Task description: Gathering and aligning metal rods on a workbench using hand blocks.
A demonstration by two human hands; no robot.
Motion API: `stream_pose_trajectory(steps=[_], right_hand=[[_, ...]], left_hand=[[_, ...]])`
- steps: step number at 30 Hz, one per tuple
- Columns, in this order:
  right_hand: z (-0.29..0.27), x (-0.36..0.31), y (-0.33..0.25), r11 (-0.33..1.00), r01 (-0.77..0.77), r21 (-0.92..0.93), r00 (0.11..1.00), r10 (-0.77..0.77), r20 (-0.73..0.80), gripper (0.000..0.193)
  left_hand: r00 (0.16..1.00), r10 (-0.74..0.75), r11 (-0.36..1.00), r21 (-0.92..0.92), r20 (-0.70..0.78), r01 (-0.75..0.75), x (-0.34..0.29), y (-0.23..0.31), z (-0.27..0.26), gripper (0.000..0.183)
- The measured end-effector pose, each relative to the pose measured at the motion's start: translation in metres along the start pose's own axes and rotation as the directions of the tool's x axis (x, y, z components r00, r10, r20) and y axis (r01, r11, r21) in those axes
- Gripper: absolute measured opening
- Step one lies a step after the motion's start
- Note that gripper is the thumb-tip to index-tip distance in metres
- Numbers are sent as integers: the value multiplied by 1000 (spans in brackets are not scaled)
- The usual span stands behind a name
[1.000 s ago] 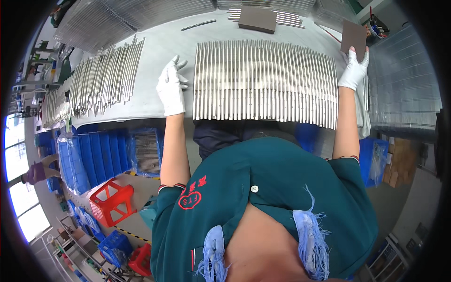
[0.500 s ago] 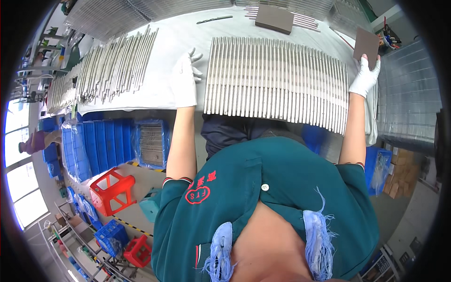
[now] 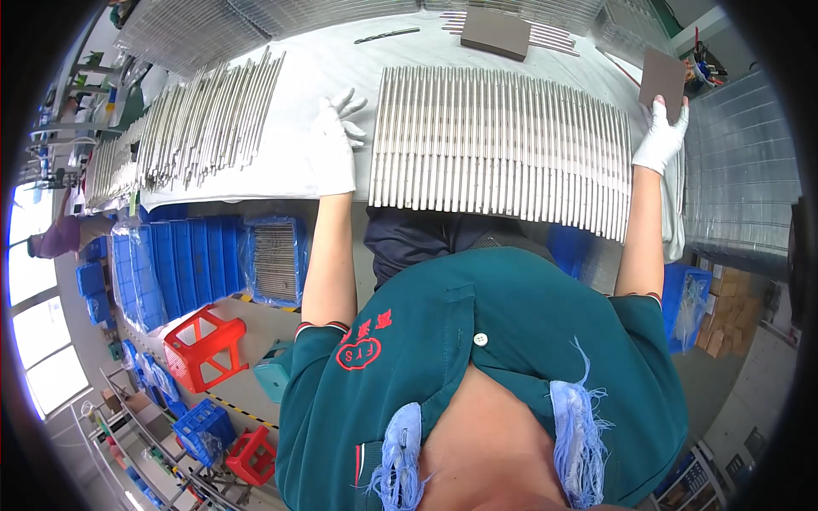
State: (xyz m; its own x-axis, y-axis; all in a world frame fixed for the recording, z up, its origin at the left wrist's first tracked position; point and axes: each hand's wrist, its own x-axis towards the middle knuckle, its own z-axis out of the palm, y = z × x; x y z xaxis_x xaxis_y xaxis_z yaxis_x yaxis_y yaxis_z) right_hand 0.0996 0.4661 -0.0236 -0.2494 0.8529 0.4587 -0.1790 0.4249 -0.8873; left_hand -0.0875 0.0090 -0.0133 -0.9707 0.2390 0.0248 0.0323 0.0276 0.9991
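Observation:
My left hand (image 3: 335,146), in a white glove, is open beside the left end of a neat row of metal rods (image 3: 503,145), with its fingers apart and nothing in them. The rods lie side by side on the white-covered table (image 3: 298,162) right in front of me. At the row's right end my right hand (image 3: 663,140), also gloved, grips a flat brown rectangular block (image 3: 663,78) by its near edge. A second, similar brown block (image 3: 495,34) rests on several thin rods at the back of the table.
Looser metal rods (image 3: 209,119) lie to the left. A drill bit (image 3: 388,35) is at the back. Clear plastic trays (image 3: 737,162) stack at the right. Blue crates (image 3: 187,260) and a red stool (image 3: 204,347) stand left below the table. Another person (image 3: 60,238) is at the far left.
My hands and the held block have hardly moved. The person at the far left has shifted slightly further left.

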Motion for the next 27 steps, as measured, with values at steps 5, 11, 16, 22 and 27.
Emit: stream_pose_trajectory(steps=[5,11,16,22,27], right_hand=[[2,3,1,1000,-15,-3,1000,15,2,64],[22,-12,-23,962,115,-246,993,-117,4,60],[-12,4,1,959,60,-278,996,-74,-41,66],[-7,3,-7,942,11,-335,998,-29,-49,57],[-6,5,0,958,34,-286,998,-50,-48,56]], left_hand=[[1000,-29,999,-25,9,29,8,-3,-1,60],[999,9,1000,-25,41,-8,-3,-25,-1,53],[1000,-21,999,24,-1,21,-6,-1,9,50],[998,-21,998,52,-63,24,-14,10,9,49],[997,-4,996,93,-73,11,-11,14,8,47]])
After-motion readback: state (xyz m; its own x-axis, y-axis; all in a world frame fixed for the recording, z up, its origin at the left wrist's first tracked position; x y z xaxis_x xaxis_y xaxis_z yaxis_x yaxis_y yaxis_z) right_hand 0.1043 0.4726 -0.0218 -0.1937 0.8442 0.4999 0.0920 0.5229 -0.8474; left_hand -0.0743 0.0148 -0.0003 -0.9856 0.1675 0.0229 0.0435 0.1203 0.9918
